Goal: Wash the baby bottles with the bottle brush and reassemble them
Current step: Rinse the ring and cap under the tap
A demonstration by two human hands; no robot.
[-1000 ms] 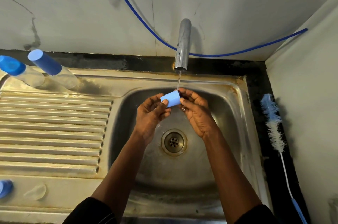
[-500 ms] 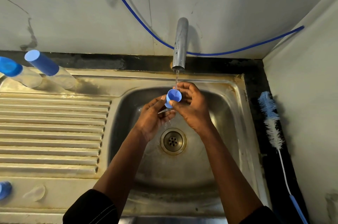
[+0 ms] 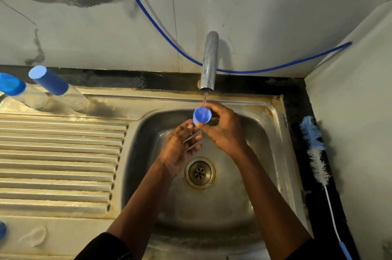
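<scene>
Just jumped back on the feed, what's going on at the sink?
The right hand holds a blue cap under the running tap, over the sink. The left hand is open just below it. The bottle brush lies on the counter at right; two capped bottles stand on the drainboard.

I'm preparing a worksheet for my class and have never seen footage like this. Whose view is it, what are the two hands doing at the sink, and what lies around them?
There is no machine here. A person wears a camera on the head, so the picture looks down along their own arms. The right hand holds a small blue cap under the thin stream from the tap. The left hand is open just below it, wet and holding nothing. Both are over the steel sink. At the far left of the draining board stand two clear bottles with blue caps. The bottle brush lies untouched on the dark counter to the right.
</scene>
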